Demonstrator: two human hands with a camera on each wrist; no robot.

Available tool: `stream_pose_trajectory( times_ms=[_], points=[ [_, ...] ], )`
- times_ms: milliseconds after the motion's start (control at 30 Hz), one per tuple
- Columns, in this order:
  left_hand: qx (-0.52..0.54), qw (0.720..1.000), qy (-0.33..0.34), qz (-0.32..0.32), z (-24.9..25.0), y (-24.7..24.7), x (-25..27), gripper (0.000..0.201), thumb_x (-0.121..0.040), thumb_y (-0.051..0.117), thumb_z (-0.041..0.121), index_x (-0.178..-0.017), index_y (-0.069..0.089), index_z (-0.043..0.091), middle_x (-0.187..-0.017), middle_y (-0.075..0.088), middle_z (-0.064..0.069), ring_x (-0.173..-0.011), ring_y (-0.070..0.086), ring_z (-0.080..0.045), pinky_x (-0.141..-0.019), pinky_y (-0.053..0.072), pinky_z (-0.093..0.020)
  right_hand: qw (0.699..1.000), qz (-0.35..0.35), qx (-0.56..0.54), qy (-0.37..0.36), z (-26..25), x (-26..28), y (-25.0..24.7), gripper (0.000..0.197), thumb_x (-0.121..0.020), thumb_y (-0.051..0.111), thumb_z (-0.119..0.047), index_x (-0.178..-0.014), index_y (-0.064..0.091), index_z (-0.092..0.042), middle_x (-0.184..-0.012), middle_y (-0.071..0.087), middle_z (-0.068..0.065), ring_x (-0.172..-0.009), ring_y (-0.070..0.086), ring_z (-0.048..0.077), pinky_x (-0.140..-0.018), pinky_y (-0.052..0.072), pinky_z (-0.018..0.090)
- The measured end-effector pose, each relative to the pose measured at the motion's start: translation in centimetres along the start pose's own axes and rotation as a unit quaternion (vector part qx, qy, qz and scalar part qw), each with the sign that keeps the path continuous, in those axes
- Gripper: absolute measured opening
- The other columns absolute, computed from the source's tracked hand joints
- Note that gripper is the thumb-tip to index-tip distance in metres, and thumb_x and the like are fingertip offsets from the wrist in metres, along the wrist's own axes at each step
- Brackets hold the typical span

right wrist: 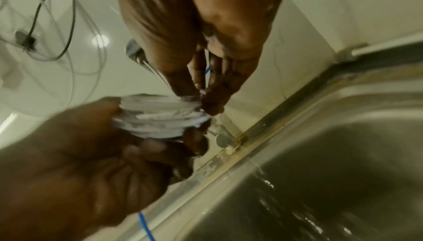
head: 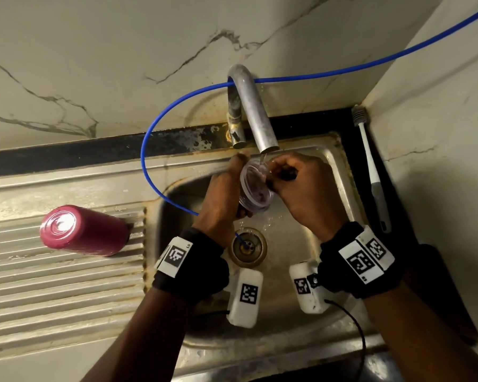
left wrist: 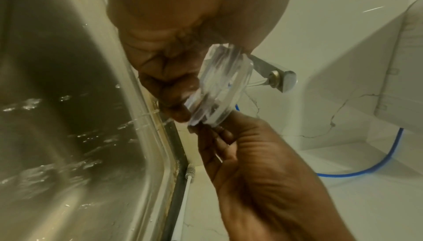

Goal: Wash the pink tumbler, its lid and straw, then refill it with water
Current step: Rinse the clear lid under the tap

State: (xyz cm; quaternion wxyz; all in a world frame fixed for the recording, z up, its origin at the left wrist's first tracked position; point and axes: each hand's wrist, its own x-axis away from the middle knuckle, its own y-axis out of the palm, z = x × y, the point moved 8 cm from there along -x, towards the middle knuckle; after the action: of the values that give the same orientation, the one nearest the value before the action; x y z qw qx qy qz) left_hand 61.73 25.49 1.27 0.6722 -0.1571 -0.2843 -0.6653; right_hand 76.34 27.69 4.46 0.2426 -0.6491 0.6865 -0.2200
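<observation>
Step in hand, as judged: rinsing the lid. It is held on edge under the tap, over the sink, water running. Left hand fingers curl round the lid's left rim; right hand pinches its right rim. The pink tumbler lies on its side on the drainboard, far left. Straw not seen. A brush lies at right. Next move likely calls for turning the lid so all faces are rinsed, with a firm grip on the wet rim.

We see our right hand pinching the rim of the clear lid, blurred, perhaps wet, while our left hand grips it over the steel sink.
</observation>
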Motion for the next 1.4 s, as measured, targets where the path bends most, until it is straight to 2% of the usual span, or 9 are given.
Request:
stream_pose_trajectory(
  times_ms=[167,300,400,600,800,967,1100,1267,1400],
  points=[
    [0.003,1.0,-0.01,0.009,-0.9,-0.4,0.0,0.063,-0.107,0.035,0.068,-0.114,0.076,0.02,-0.094,0.082,-0.009,-0.077,0.072,-0.018,-0.062,0.055,-0.027,0.998,0.044,-0.002,-0.04,-1.6,1.2,-1.0,0.026,-0.09,0.076,-0.008,-0.115,0.075,-0.015,-0.109,0.071,0.0,-0.088,0.065,0.0,-0.079,0.051,0.006],
    [0.008,1.0,-0.021,-0.01,-1.0,0.5,0.4,0.059,-0.109,0.037,0.061,-0.092,0.079,0.023,-0.087,0.081,-0.008,-0.073,0.074,-0.016,-0.069,0.059,-0.032,0.998,-0.036,-0.039,-0.017,-2.6,1.4,0.8,0.019,-0.098,0.067,-0.013,-0.113,0.077,-0.017,-0.106,0.075,-0.003,-0.092,0.068,0.002,-0.078,0.053,0.01],
    [-0.002,1.0,-0.008,-0.016,-1.0,1.0,0.2,0.065,-0.11,0.036,0.06,-0.078,0.081,0.025,-0.092,0.079,-0.018,-0.078,0.073,-0.023,-0.077,0.06,-0.04,0.996,-0.065,-0.057,0.019,-2.4,1.4,1.8,0.02,-0.104,0.058,-0.019,-0.116,0.075,-0.017,-0.107,0.075,-0.004,-0.094,0.07,0.004,-0.08,0.056,0.016],
    [-0.025,0.999,0.021,0.004,-0.3,-0.3,-0.6,0.057,-0.111,0.036,0.058,-0.102,0.076,0.018,-0.098,0.08,-0.018,-0.101,0.076,-0.04,-0.089,0.062,-0.053,0.982,-0.174,-0.036,-0.069,-3.0,2.4,3.3,0.034,-0.101,0.05,-0.003,-0.127,0.07,-0.008,-0.13,0.067,0.002,-0.121,0.063,0.013,-0.104,0.052,0.028],
    [0.003,1.0,0.015,-0.02,-0.4,0.3,-0.7,0.054,-0.111,0.038,0.053,-0.102,0.077,0.017,-0.091,0.08,-0.012,-0.082,0.077,-0.022,-0.066,0.057,-0.034,0.987,-0.113,0.08,-0.086,-3.5,2.2,2.8,0.032,-0.098,0.048,-0.002,-0.124,0.066,-0.007,-0.131,0.058,0.005,-0.116,0.061,0.017,-0.099,0.056,0.035],
    [-0.002,1.0,0.013,-0.011,-0.3,-0.4,-0.9,0.06,-0.109,0.038,0.058,-0.108,0.076,0.012,-0.1,0.079,-0.022,-0.099,0.075,-0.044,-0.086,0.063,-0.053,0.976,-0.107,-0.019,-0.189,-4.6,3.6,3.1,0.04,-0.093,0.047,0.013,-0.127,0.067,0.004,-0.137,0.059,0.015,-0.131,0.057,0.023,-0.113,0.046,0.032],
    [-0.014,1.0,0.008,-0.002,-0.7,-0.8,-1.1,0.063,-0.109,0.034,0.061,-0.111,0.074,0.012,-0.09,0.077,-0.015,-0.081,0.07,-0.029,-0.064,0.057,-0.036,0.974,-0.137,-0.001,-0.183,-3.7,3.8,2.5,0.035,-0.096,0.051,0.006,-0.122,0.073,-0.002,-0.129,0.067,0.012,-0.122,0.063,0.019,-0.107,0.049,0.023],
    [0.008,1.0,-0.004,-0.01,-1.1,0.6,-0.7,0.061,-0.107,0.035,0.062,-0.109,0.077,0.017,-0.094,0.079,-0.012,-0.09,0.072,-0.027,-0.077,0.059,-0.041,0.986,-0.07,0.042,-0.148,-2.9,3.1,1.0,0.032,-0.094,0.055,0.005,-0.119,0.074,-0.005,-0.122,0.069,0.007,-0.114,0.059,0.004,-0.1,0.04,0.003],
    [0.024,0.999,-0.014,-0.024,-1.1,1.4,-0.2,0.054,-0.11,0.038,0.058,-0.097,0.074,0.02,-0.082,0.077,-0.006,-0.072,0.07,-0.017,-0.069,0.057,-0.031,0.995,-0.03,-0.068,-0.073,-1.8,2.9,0.0,0.025,-0.102,0.059,-0.009,-0.123,0.072,-0.01,-0.116,0.071,-0.003,-0.106,0.066,0.0,-0.088,0.051,0.011]
  ],
)
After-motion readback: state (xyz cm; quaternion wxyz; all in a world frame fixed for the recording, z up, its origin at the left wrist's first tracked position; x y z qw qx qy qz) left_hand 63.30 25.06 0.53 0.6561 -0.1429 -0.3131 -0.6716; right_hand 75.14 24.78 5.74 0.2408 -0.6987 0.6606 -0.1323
